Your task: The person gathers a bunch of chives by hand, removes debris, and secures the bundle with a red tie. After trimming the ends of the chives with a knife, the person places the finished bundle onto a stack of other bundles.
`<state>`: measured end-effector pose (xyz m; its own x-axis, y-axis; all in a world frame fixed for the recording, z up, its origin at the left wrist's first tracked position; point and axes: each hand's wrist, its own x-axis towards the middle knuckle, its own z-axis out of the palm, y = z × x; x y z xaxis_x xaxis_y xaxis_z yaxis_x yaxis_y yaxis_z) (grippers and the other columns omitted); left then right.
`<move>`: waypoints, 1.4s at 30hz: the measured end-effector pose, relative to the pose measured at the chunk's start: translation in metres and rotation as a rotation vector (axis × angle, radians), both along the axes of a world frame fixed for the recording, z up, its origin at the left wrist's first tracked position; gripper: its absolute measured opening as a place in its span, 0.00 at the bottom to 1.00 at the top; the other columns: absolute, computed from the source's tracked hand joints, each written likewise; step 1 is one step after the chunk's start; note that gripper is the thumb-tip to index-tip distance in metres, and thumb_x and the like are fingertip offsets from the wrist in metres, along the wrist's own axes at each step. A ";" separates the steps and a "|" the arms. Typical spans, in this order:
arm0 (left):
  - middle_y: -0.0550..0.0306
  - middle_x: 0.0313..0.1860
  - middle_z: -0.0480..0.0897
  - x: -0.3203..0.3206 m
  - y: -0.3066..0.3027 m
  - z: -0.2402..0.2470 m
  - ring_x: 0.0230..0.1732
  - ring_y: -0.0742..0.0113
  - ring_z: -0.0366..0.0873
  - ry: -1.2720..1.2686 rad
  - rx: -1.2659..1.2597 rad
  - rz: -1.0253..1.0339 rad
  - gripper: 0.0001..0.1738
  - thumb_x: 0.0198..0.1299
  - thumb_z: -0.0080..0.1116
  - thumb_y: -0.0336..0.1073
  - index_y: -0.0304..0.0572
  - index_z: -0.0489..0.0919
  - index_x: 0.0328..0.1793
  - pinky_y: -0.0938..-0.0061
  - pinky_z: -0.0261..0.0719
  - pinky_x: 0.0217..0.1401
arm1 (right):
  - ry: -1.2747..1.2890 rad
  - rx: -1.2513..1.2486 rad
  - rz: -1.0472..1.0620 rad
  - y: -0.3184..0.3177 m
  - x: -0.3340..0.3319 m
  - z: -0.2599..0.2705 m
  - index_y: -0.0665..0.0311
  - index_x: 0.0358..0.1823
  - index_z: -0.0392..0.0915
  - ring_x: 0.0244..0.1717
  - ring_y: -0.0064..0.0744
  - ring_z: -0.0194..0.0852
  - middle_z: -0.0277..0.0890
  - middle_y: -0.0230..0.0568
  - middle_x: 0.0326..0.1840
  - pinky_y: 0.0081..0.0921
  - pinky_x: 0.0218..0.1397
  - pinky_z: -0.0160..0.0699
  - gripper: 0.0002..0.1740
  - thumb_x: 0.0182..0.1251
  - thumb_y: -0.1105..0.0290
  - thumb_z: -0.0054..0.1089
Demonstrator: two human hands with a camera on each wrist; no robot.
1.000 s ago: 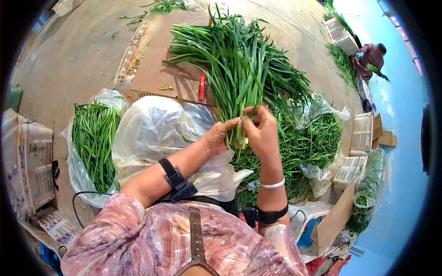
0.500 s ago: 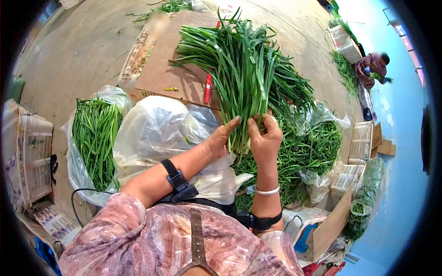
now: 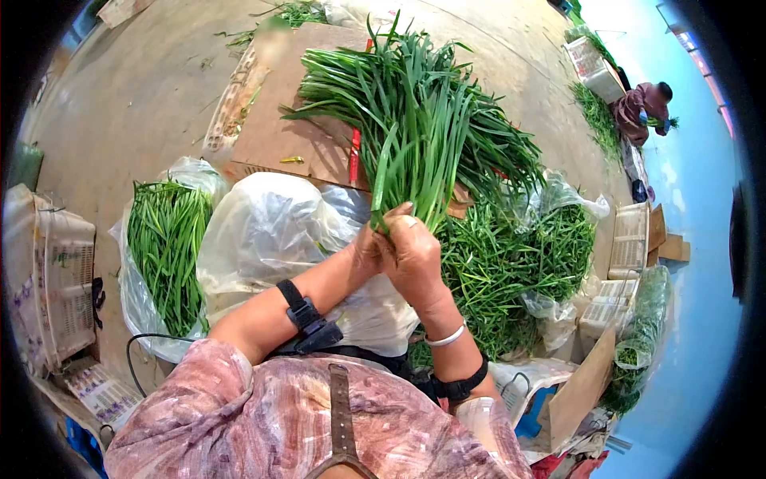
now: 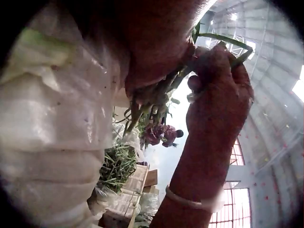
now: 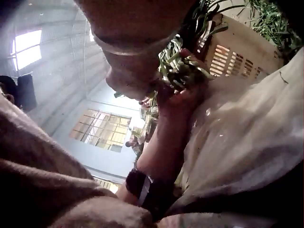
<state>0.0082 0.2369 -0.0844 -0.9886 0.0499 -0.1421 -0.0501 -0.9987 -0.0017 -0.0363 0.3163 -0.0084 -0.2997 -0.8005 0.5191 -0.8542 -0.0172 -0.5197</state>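
Note:
My left hand (image 3: 369, 246) grips the pale stem ends of a bunch of garlic chives (image 3: 423, 160), whose long flat leaves spread forward over a board. Close against it, my right hand (image 3: 413, 254) has its fingers curled at the front of the stems. In the left wrist view a bent green leaf (image 4: 223, 37) loops into the fingers of the right hand. The cut ends (image 5: 183, 71) poke out of the left fist in the right wrist view. More chives (image 3: 331, 72) lie on the board (image 3: 275, 120) beneath the held bunch.
A clear bag of chives (image 3: 167, 247) stands at left, and a white plastic sheet (image 3: 263, 223) covers my lap area. Loose greens (image 3: 519, 271) heap at right. White crates (image 3: 68, 271) stand at far left. A person (image 3: 638, 108) works by the blue wall.
My right hand has moved left and closer to my body, from the bunch's right side to beside the left hand. One leaf now bends down toward the hands at the bunch's left edge.

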 end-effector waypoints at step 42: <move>0.55 0.45 0.81 -0.004 0.007 -0.006 0.44 0.65 0.80 -0.081 -0.109 0.121 0.22 0.60 0.56 0.50 0.42 0.74 0.53 0.69 0.80 0.49 | -0.505 -0.008 -0.335 0.022 -0.018 -0.022 0.67 0.34 0.77 0.23 0.33 0.72 0.76 0.42 0.25 0.22 0.30 0.71 0.09 0.50 0.80 0.65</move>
